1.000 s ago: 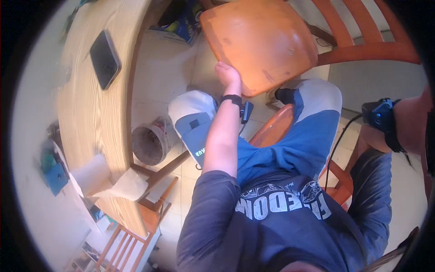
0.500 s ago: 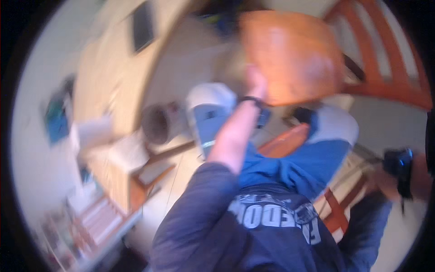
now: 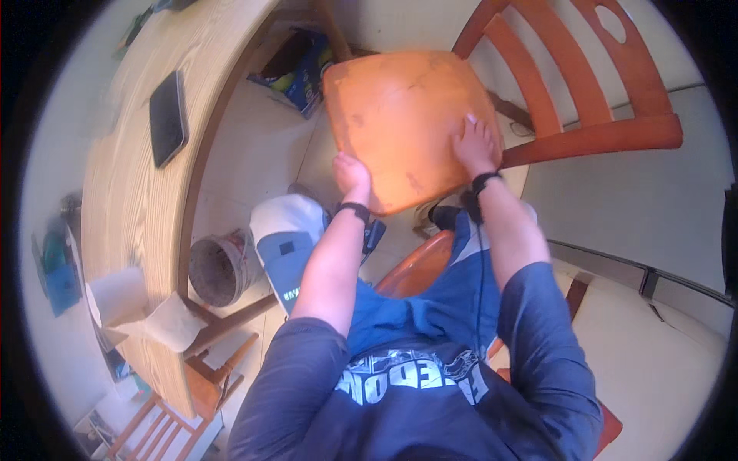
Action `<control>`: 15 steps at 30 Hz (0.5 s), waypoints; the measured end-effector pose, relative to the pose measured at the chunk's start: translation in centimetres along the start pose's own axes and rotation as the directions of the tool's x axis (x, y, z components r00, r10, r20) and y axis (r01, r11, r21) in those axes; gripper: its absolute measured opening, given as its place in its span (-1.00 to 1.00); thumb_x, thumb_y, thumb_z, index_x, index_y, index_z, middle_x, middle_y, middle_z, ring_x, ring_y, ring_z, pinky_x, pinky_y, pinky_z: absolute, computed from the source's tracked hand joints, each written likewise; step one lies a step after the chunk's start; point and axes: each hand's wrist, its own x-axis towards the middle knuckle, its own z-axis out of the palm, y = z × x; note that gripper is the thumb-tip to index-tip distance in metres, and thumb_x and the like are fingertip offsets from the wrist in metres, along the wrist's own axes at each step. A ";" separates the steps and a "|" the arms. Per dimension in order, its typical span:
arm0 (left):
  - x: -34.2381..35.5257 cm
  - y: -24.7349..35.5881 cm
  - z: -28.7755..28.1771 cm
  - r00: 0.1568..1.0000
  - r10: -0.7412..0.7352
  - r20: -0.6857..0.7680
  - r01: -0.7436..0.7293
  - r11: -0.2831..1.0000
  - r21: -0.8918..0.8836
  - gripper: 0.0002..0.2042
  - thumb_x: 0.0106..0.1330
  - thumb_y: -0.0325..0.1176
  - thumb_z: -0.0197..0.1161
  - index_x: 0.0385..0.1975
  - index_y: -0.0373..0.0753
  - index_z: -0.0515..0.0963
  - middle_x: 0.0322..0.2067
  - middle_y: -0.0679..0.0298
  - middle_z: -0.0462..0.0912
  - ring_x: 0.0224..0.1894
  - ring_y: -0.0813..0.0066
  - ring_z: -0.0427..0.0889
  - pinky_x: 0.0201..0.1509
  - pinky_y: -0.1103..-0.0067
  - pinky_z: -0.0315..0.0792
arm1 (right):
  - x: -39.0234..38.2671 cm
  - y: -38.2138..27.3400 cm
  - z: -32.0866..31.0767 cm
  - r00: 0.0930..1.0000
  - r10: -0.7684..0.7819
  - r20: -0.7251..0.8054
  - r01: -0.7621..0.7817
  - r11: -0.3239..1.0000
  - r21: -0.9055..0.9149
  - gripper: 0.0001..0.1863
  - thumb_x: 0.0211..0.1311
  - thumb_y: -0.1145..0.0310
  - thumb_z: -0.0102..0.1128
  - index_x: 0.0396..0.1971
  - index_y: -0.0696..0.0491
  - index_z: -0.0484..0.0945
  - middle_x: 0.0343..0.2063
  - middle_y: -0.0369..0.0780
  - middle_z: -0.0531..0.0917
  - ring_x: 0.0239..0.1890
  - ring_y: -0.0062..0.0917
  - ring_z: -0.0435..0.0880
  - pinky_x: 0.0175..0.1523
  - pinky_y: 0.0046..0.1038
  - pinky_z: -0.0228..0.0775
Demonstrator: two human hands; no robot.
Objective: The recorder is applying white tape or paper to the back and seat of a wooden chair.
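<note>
A wooden chair stands before me, its orange seat scuffed with dark marks and its slatted backrest to the right. My left hand is closed on the near left edge of that seat; some of its fingers are hidden at the edge. On top of the seat, near its right side, my right hand lies with its fingers stretched out, holding nothing. Each wrist has a dark band. Between my legs shows part of another orange chair seat.
A wooden table runs along the left, with a dark phone and brown paper on it. Beside it on the floor stands a dirty bucket. A blue bag or box lies behind the chair.
My right hand has come from the far right onto the chair seat. The seat now appears farther left in view, and my left hand stays at its edge.
</note>
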 end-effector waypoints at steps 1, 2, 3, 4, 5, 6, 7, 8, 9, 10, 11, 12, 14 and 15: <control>0.0 0.1 -0.1 1.000 -0.028 -0.008 0.028 0.999 0.036 -0.56 0.36 -0.15 -0.33 -0.30 -0.41 0.42 -0.24 -0.18 0.50 -0.14 -0.13 0.46 -0.02 0.19 0.30 | -0.3 0.4 1.9 0.998 -0.033 -0.059 0.036 0.998 0.057 -0.42 0.19 0.09 -0.14 0.15 0.12 0.23 0.10 0.00 0.31 0.24 -0.20 0.16 0.29 -0.12 -0.08; -0.1 0.2 -0.1 1.000 -0.022 0.016 0.022 0.999 0.032 -0.56 0.36 -0.15 -0.33 -0.30 -0.41 0.42 -0.24 -0.18 0.50 -0.14 -0.13 0.46 -0.02 0.19 0.30 | -0.9 0.8 3.1 0.991 -0.058 -0.122 0.064 0.997 0.051 -0.40 0.18 0.08 -0.14 0.16 0.12 0.20 0.15 -0.01 0.25 0.27 -0.23 0.10 0.30 -0.09 -0.14; -0.1 0.3 -0.2 0.999 -0.032 0.019 0.031 0.999 0.032 -0.55 0.36 -0.14 -0.34 -0.30 -0.41 0.42 -0.25 -0.18 0.50 -0.15 -0.14 0.46 -0.03 0.18 0.31 | -1.3 1.2 3.6 0.988 -0.106 -0.117 0.114 0.992 0.062 -0.37 0.17 0.06 -0.13 0.18 0.13 0.17 0.19 -0.03 0.19 0.29 -0.25 0.05 0.31 -0.07 -0.21; -0.1 0.4 -0.2 1.000 -0.024 0.009 0.024 0.999 0.036 -0.55 0.36 -0.13 -0.34 -0.30 -0.41 0.42 -0.25 -0.19 0.50 -0.16 -0.16 0.46 -0.04 0.17 0.31 | -1.7 1.4 3.7 0.980 -0.082 -0.182 0.091 0.995 0.039 -0.37 0.17 0.06 -0.13 0.18 0.13 0.17 0.19 -0.03 0.19 0.29 -0.25 0.05 0.31 -0.07 -0.21; -0.1 0.4 -0.2 0.999 -0.044 0.023 0.043 0.997 0.062 -0.54 0.36 -0.12 -0.35 -0.29 -0.41 0.41 -0.25 -0.19 0.50 -0.16 -0.17 0.47 -0.05 0.16 0.31 | -1.9 1.3 3.4 0.982 -0.059 -0.182 0.085 0.987 0.138 -0.38 0.16 0.08 -0.10 0.17 0.12 0.19 0.19 -0.03 0.20 0.28 -0.22 0.07 0.31 -0.09 -0.18; -0.1 0.5 -0.2 0.999 -0.033 0.032 0.031 0.998 0.050 -0.54 0.36 -0.12 -0.35 -0.29 -0.41 0.41 -0.25 -0.19 0.50 -0.16 -0.17 0.47 -0.05 0.16 0.31 | -1.9 1.3 2.9 0.976 -0.038 -0.213 0.091 0.966 0.244 -0.39 0.14 0.10 -0.06 0.16 0.11 0.20 0.20 -0.03 0.21 0.27 -0.20 0.09 0.31 -0.12 -0.15; -0.1 0.5 -0.2 0.999 -0.029 0.015 0.029 0.998 0.058 -0.54 0.36 -0.11 -0.36 -0.28 -0.40 0.41 -0.24 -0.19 0.50 -0.16 -0.17 0.46 -0.05 0.16 0.31 | -2.0 1.3 2.4 0.982 -0.024 -0.188 0.070 0.969 0.239 -0.39 0.14 0.10 -0.06 0.16 0.11 0.20 0.20 -0.03 0.21 0.27 -0.20 0.09 0.31 -0.12 -0.15; -0.1 0.5 -0.2 0.999 -0.032 0.006 0.031 0.996 0.079 -0.53 0.36 -0.11 -0.36 -0.27 -0.40 0.41 -0.23 -0.19 0.50 -0.15 -0.17 0.46 -0.04 0.16 0.30 | -2.0 1.5 2.0 0.971 -0.058 -0.234 0.134 0.937 0.323 -0.44 0.12 0.14 -0.02 0.09 0.12 0.27 0.16 -0.04 0.26 0.24 -0.18 0.14 0.30 -0.13 -0.11; -0.1 0.5 -0.1 1.000 -0.014 0.009 0.014 0.998 0.064 -0.53 0.36 -0.11 -0.36 -0.27 -0.40 0.41 -0.23 -0.19 0.50 -0.15 -0.17 0.46 -0.04 0.16 0.30 | -2.3 1.7 1.7 0.976 -0.059 -0.209 0.138 0.913 0.385 -0.49 0.09 0.17 0.02 0.02 0.13 0.35 0.12 -0.04 0.31 0.22 -0.17 0.18 0.28 -0.14 -0.06; -0.1 0.5 -0.1 1.000 -0.016 0.012 0.015 0.998 0.054 -0.53 0.36 -0.11 -0.37 -0.27 -0.40 0.41 -0.22 -0.19 0.50 -0.14 -0.17 0.45 -0.02 0.15 0.29 | -2.5 2.1 1.5 0.955 -0.073 -0.288 0.188 0.899 0.395 -0.49 0.09 0.17 0.02 0.02 0.13 0.35 0.12 -0.04 0.31 0.22 -0.17 0.18 0.28 -0.14 -0.06; -0.1 0.4 -0.1 1.000 -0.018 0.016 0.017 0.999 0.042 -0.53 0.37 -0.10 -0.37 -0.26 -0.40 0.41 -0.21 -0.20 0.49 -0.12 -0.18 0.44 -0.01 0.15 0.29 | -2.7 2.4 1.4 0.972 -0.080 -0.220 0.162 0.909 0.385 -0.57 0.07 0.21 0.06 -0.09 0.15 0.41 0.03 -0.05 0.38 0.15 -0.16 0.24 0.24 -0.15 0.00; -0.2 0.4 -0.1 0.999 -0.005 0.031 0.004 0.999 0.038 -0.53 0.37 -0.10 -0.37 -0.26 -0.40 0.41 -0.21 -0.20 0.49 -0.12 -0.18 0.44 -0.01 0.15 0.29 | -2.9 2.6 1.4 0.993 -0.076 -0.093 0.105 0.928 0.359 -0.65 0.05 0.25 0.09 -0.21 0.17 0.47 -0.05 -0.06 0.44 0.08 -0.15 0.30 0.20 -0.16 0.06; -0.5 0.2 -0.2 0.999 -0.018 0.049 0.016 0.999 0.029 -0.55 0.36 -0.14 -0.35 -0.22 -0.40 0.41 -0.18 -0.21 0.47 -0.08 -0.16 0.43 0.02 0.19 0.28 | -3.2 2.6 1.4 0.986 -0.073 -0.149 0.118 0.941 0.319 -0.72 0.05 0.28 0.08 -0.31 0.16 0.48 -0.15 -0.08 0.47 0.00 -0.19 0.35 0.14 -0.16 0.12; -0.7 0.1 -0.3 0.998 0.034 0.057 -0.034 0.999 -0.008 -0.58 0.35 -0.17 -0.33 -0.21 -0.39 0.41 -0.18 -0.17 0.49 -0.09 -0.07 0.46 0.02 0.23 0.30 | -3.1 2.7 1.3 0.981 -0.102 -0.166 0.144 0.954 0.263 -0.79 0.06 0.31 0.07 -0.40 0.15 0.50 -0.25 -0.09 0.49 -0.07 -0.22 0.39 0.08 -0.16 0.17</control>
